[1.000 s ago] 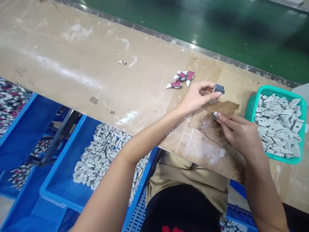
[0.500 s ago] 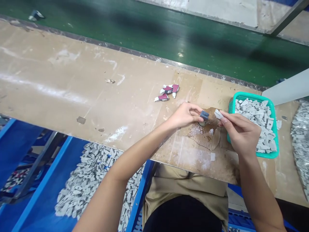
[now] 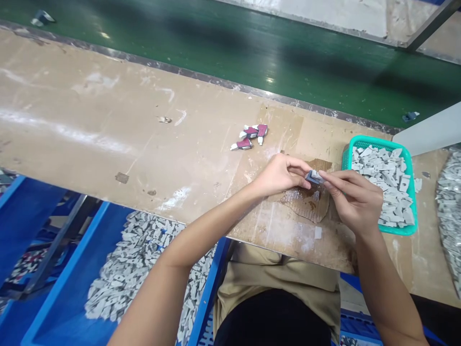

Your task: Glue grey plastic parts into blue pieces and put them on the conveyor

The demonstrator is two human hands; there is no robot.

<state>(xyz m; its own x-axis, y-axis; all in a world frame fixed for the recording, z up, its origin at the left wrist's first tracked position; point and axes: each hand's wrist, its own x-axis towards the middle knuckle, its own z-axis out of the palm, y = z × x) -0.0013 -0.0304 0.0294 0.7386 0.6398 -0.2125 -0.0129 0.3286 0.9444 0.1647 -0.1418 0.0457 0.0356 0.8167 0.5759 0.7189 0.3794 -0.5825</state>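
Observation:
My left hand [image 3: 283, 175] pinches a small dark blue-grey plastic piece [image 3: 310, 178] above a wet-looking scrap of cardboard [image 3: 306, 209]. From the right, my right hand [image 3: 355, 197] closes its thumb and fingers on a light grey plastic piece [image 3: 317, 174]. The two pieces meet between my fingertips; whether one sits inside the other I cannot tell. Close by on the right, a green basket [image 3: 412, 192] holds many light grey pieces [image 3: 382, 168]. Several maroon, white and dark pieces [image 3: 254, 133] lie together beyond my left hand.
A green belt [image 3: 180, 43] runs behind the cardboard-covered table [image 3: 108, 125], with a dark piece [image 3: 410, 117] on it at right. Below the table's left front edge stands a blue bin [image 3: 61, 298] of grey pieces. A clear bag [image 3: 448, 211] lies far right.
My right hand has moved left and brought the light grey piece against the dark one. My left hand has shifted slightly right. Another dark piece shows at the belt's right.

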